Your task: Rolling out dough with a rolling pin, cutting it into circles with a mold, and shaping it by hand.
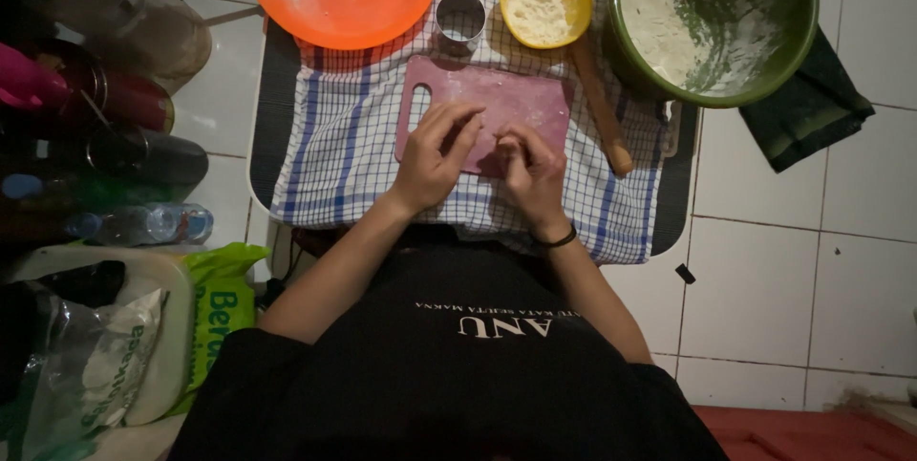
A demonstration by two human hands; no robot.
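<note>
2 hands are brought close together over the pink cutting board [497, 103] on the checked cloth [334, 150]. The left hand [435, 155] rests with fingers curled; the right hand [528, 170] is pinched shut, on what cannot be told. Any small dough piece there is best worked with light, even fingertip pressure, flour from the yellow bowl [544, 0] kept near.

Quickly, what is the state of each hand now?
Left hand: fingers curled over the pink plastic cutting board; contents cannot be told.
Right hand: the same.
</note>
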